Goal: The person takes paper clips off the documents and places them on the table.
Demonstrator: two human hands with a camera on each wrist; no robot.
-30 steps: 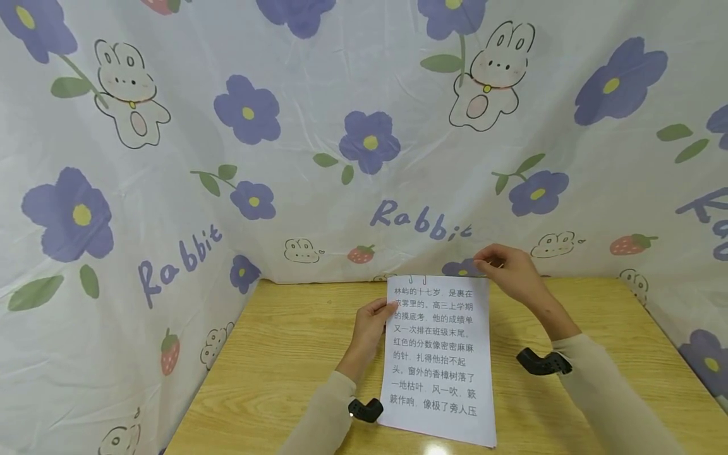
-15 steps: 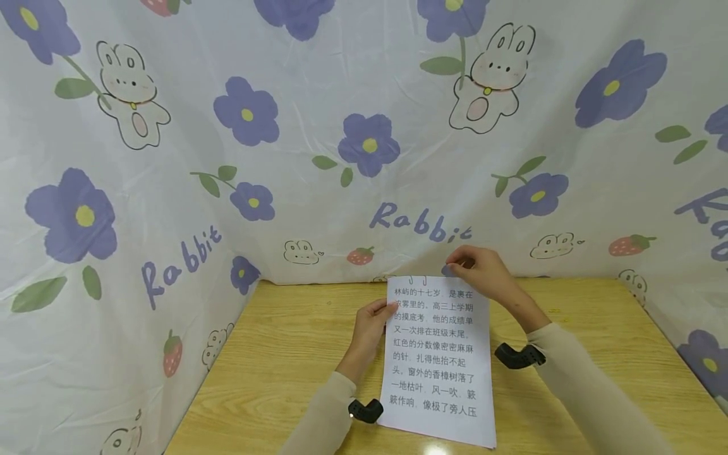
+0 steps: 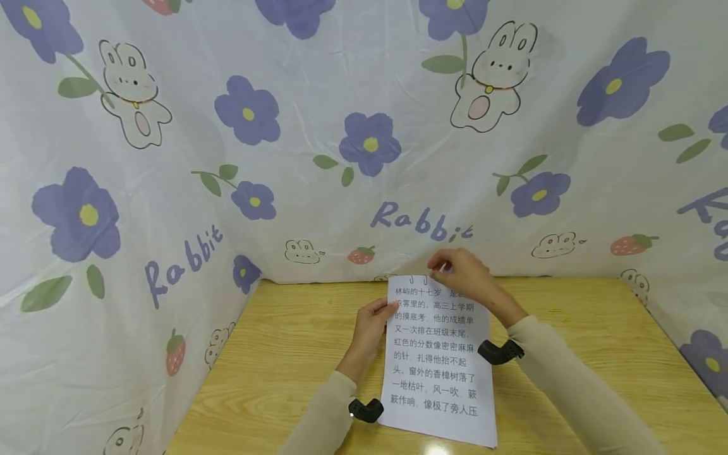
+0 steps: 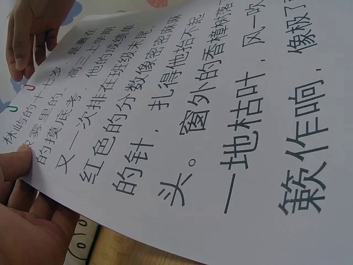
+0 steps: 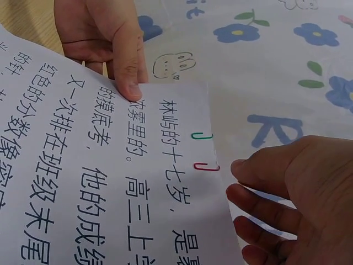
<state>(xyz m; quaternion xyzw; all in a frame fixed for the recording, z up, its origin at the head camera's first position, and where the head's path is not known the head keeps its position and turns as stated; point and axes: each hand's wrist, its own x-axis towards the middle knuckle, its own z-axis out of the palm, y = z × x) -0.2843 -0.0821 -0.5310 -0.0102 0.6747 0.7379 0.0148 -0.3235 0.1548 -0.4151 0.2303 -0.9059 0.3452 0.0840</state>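
Note:
A stack of white paper (image 3: 438, 366) printed with large Chinese text is held up over the table. My left hand (image 3: 371, 325) grips its left edge, thumb on the front and fingers behind. On the top edge sit a green paper clip (image 5: 202, 136) and a red paper clip (image 5: 206, 167), side by side. My right hand (image 3: 463, 278) is at the top edge, just right of the red clip. In the right wrist view its thumb and bent fingers (image 5: 265, 212) stand apart, close to the edge, with nothing visible between them.
A wood-grain table (image 3: 296, 354) lies under the paper. Small yellow pieces (image 3: 555, 310) lie on it at the right. A white curtain (image 3: 318, 208) with purple flowers and rabbits hangs along the back and left side. Each wrist wears a black camera mount (image 3: 500, 352).
My right hand has moved left along the top of the paper, from beyond its right corner to beside the red clip. The left hand and the paper have stayed in place.

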